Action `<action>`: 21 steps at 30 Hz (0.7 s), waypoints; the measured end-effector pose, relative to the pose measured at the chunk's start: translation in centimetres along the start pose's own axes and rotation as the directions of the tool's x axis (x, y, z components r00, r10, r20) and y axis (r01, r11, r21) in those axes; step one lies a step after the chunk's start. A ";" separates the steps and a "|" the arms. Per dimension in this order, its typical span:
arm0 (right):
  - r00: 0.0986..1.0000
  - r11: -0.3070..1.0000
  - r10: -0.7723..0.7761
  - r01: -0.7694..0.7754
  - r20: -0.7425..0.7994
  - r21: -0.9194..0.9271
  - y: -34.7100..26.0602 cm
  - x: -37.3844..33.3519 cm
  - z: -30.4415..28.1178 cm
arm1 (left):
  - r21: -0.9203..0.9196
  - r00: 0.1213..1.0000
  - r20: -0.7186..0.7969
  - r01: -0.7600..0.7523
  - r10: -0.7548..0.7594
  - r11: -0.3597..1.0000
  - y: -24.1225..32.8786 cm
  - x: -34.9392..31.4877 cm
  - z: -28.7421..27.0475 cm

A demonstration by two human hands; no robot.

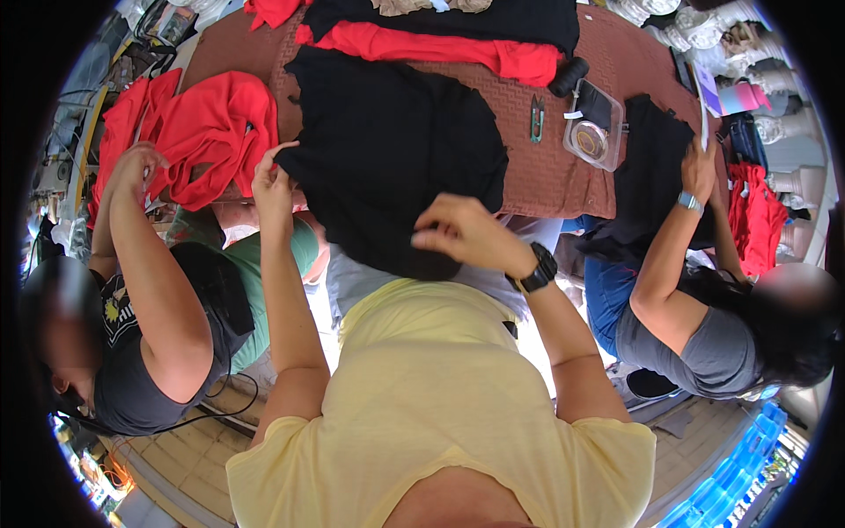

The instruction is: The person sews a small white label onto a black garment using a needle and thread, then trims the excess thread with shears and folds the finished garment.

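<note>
A black cloth garment piece [396, 150] lies spread on the brown-covered table and hangs over its near edge towards my lap. My left hand [271, 176] pinches the left edge of this black garment between thumb and fingers. Above its lower part is my right hand [466, 231], with a black watch on the wrist. The fingers of that hand are curled in towards the thumb; whether anything small is between them cannot be made out.
Green-handled thread snips [536, 120] and a clear plastic box [606, 155] lie right of the garment. Folded black and red cloth [440, 46] lies beyond. A person [167, 326] at left sits by red cloth [220, 132]; another [695, 326] at right handles black cloth [647, 176].
</note>
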State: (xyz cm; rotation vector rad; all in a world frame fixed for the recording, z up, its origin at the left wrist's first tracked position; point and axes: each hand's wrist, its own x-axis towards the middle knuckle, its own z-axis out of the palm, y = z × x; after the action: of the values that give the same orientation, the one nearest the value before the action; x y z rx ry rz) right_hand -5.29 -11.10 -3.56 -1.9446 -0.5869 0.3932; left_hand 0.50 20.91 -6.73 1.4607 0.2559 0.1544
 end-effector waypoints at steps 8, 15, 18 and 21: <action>0.686 0.696 -0.286 -0.330 -0.669 -0.637 9.2 7.6 -4.2 | -0.109 0.992 -0.109 -0.080 0.068 0.991 -2.4 -1.8 -0.4; 0.670 0.943 -0.111 -0.162 -0.734 -0.291 8.7 3.2 -4.9 | -0.624 0.947 -0.246 0.009 -0.207 0.781 -6.0 -3.1 -1.7; 0.690 0.928 0.037 -0.292 -0.723 -0.231 6.8 -2.9 -5.6 | -0.519 0.937 -0.232 0.107 -0.260 0.848 -5.7 -4.7 -1.8; 0.771 0.888 0.234 -0.417 -0.593 -0.192 6.1 -8.2 -5.4 | -0.174 0.963 -0.232 0.099 -0.138 0.980 -5.7 -5.6 -2.1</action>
State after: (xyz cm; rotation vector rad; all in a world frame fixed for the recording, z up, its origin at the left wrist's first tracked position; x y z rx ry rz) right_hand -7.89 -21.91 -6.64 -2.3413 0.0957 -0.0797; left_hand -5.79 20.87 -12.17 1.2615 0.5188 0.2520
